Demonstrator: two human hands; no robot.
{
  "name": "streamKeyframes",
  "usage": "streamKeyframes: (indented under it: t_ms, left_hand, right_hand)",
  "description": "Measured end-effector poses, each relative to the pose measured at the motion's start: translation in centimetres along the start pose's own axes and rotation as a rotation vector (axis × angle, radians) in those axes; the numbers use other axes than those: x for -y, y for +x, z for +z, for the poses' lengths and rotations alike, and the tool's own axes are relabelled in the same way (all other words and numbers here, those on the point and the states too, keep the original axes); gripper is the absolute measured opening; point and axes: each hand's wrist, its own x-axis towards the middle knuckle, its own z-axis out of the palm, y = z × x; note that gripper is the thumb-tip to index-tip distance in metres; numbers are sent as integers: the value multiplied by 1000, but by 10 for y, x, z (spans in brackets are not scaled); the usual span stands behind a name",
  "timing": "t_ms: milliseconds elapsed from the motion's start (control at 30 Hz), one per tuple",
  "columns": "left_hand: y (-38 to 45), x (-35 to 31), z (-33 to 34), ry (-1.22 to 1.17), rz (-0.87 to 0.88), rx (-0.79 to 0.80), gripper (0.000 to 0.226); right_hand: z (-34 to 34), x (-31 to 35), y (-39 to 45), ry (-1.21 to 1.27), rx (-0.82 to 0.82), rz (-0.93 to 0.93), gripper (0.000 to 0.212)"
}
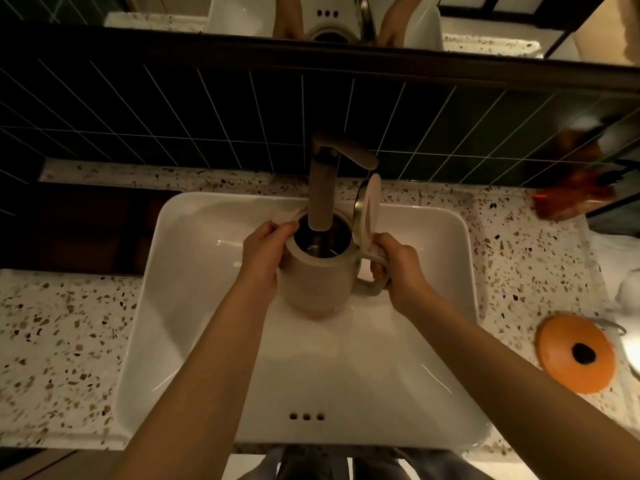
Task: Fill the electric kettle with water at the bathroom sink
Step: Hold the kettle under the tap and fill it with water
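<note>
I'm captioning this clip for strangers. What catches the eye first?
The beige kettle, lid flipped open, held over the white sink with the tap reaching into its mouth. The left hand grips its body, the right hand its handle. An orange disc lies on the counter at right.
</note>
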Motion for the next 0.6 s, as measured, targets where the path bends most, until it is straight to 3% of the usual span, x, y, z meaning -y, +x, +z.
streamKeyframes:
  t_ms: [167, 300, 433, 600]
  left_hand:
    - [1, 6, -9, -6, 10, 32, 12]
    - [0, 9, -15, 35, 34, 45, 42]
    - [1, 16, -17, 29, 30, 29, 17]
    - [4, 18, -13, 35, 51, 27, 28]
  right_hand:
    - [4, -9, 6, 18, 13, -96, 26]
    - [5, -17, 15, 8, -23, -115, 20]
    - [6, -20, 16, -34, 35, -176, 29]
    - [3, -17, 18, -68, 54, -208, 35]
